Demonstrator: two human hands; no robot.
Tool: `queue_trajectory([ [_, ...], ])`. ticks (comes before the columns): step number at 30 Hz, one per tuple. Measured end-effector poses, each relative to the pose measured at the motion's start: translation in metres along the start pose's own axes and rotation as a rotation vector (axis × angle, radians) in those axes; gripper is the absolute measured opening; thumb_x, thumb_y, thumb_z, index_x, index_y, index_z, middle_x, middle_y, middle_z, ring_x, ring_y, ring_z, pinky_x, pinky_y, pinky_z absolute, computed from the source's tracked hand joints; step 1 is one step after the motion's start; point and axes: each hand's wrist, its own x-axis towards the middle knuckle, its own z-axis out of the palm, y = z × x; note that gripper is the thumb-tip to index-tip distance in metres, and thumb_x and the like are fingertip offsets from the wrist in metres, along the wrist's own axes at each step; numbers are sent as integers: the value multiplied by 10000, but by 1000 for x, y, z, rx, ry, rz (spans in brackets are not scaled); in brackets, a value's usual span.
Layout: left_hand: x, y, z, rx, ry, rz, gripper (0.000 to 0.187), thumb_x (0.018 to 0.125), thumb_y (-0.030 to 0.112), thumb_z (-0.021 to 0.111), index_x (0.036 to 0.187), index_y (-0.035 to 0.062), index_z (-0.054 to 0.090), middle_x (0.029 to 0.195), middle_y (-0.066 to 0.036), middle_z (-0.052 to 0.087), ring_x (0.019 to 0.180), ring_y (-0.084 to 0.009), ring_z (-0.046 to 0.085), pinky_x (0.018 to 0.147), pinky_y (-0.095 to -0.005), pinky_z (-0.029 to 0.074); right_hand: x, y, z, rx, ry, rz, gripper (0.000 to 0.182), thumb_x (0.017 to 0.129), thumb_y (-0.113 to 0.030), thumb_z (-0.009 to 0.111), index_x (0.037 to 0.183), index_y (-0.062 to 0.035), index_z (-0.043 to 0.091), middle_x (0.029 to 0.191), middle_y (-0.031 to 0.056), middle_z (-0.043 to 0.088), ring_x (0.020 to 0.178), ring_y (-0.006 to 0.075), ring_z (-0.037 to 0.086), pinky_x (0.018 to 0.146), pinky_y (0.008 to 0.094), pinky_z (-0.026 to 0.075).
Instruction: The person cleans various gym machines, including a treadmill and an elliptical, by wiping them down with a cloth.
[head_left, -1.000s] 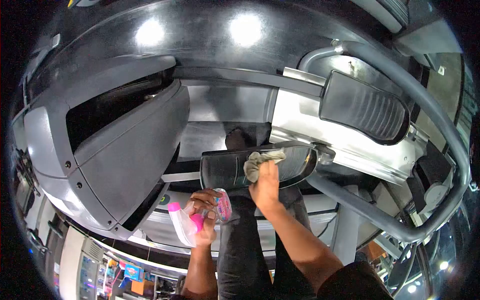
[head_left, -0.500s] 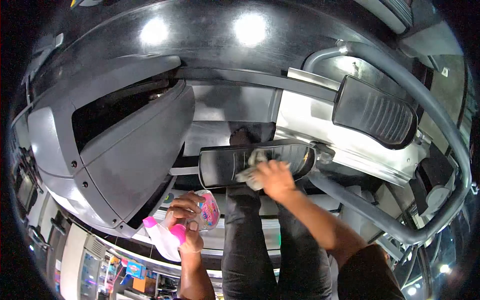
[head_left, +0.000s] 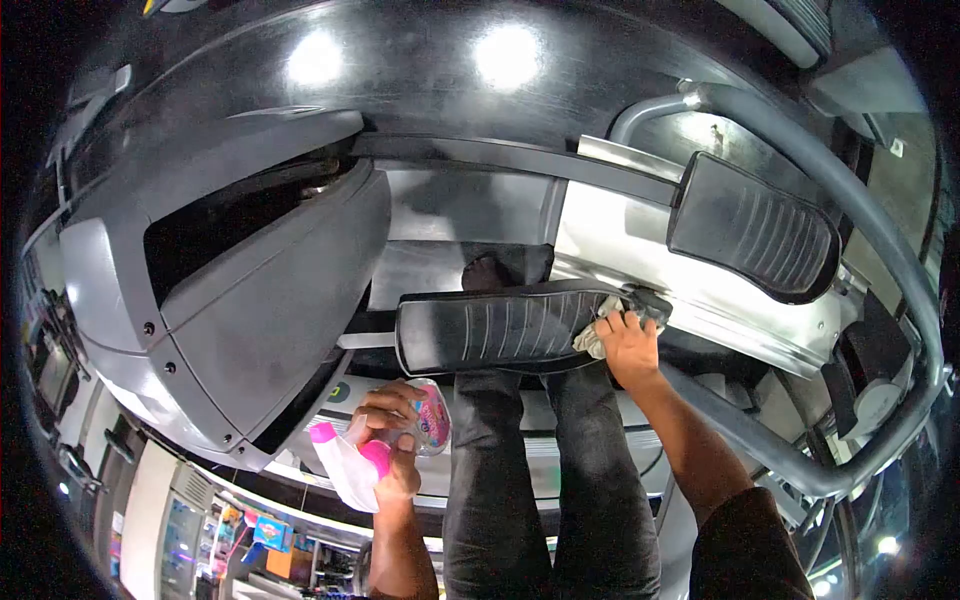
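My right hand (head_left: 628, 345) presses a crumpled pale cloth (head_left: 591, 341) against the right end of the near foot pedal (head_left: 480, 330), a long black plate with raised ridges. In my left hand (head_left: 393, 425) is a spray bottle (head_left: 433, 418) with a clear body, a colourful label and a white and pink trigger head. My fingers wrap round its neck, and the bottle lies tilted, apart from the pedal and below its left half. The cloth is partly hidden under my right fingers.
A second ridged foot pedal (head_left: 755, 225) sits at the upper right. A thick grey tube rail (head_left: 850, 190) curves round the right side. The machine's grey housing (head_left: 270, 290) fills the left. My legs (head_left: 490, 480) stand close below the near pedal.
My right hand has moved the cloth rightward along the pedal, from its middle to its right end. My left hand with the spray bottle has shifted slightly right.
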Motion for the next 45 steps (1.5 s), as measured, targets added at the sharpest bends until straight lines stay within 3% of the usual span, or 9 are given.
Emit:
queue_trajectory([
  [14,-9,12,-36,97,31,34,274,899,267,621,820,64,456,865,-109,525,886,-313,585,977,-560,441,8,-13,-15,44,-137,177,346,861,-118,612,1206,-133,594,1208,75,572,1133,297,575,947,533,443],
  [19,-27,30,-37,82,104,46,328,877,346,649,851,69,475,871,-108,566,881,-314,622,924,-533,467,29,-107,-100,584,239,-221,411,813,-82,661,1215,-67,579,1124,159,589,1018,357,606,893,508,476],
  [20,-31,36,-37,44,132,46,332,876,357,652,850,78,473,859,-101,564,871,-316,625,932,-538,461,39,-138,-132,492,63,-327,650,688,-100,708,1317,-96,545,1199,139,562,1121,346,558,941,483,446],
  [21,-34,42,-38,5,159,53,336,874,367,654,848,87,471,846,-95,563,861,-318,627,940,-542,454,52,-171,-117,685,198,-457,654,726,-121,711,1355,-126,533,1168,112,560,1097,326,558,910,470,442],
  [23,-38,60,-40,27,210,38,381,863,443,696,855,125,487,821,-67,575,864,-332,648,969,-554,429,72,-224,-145,524,382,-711,563,855,-197,637,1406,-197,526,1169,37,556,1113,251,536,878,447,427],
  [27,-38,79,-52,33,211,64,373,832,416,650,819,102,450,800,-94,513,863,-327,571,960,-538,383,109,-276,-116,383,492,-784,498,913,-271,568,1405,-209,521,1290,28,575,1171,238,530,898,457,410],
  [30,-37,79,-56,70,261,66,397,856,448,698,838,117,480,804,-61,573,851,-326,649,969,-550,417,118,-260,-93,28,441,-650,282,927,-280,543,1157,-207,690,1313,0,600,1153,196,537,893,465,395],
  [31,-38,75,-57,67,254,66,379,846,430,677,837,112,471,814,-75,563,864,-330,626,977,-550,398,110,-246,-128,238,224,-638,272,933,-274,534,1133,-212,707,1280,-18,619,1147,183,538,893,457,388],
  [45,-36,82,-63,34,267,73,368,852,409,665,827,86,491,826,-108,554,887,-348,605,984,-545,397,99,-239,-161,150,83,-492,244,946,-231,527,1101,-172,706,1109,-16,680,1177,166,546,929,450,359],
])
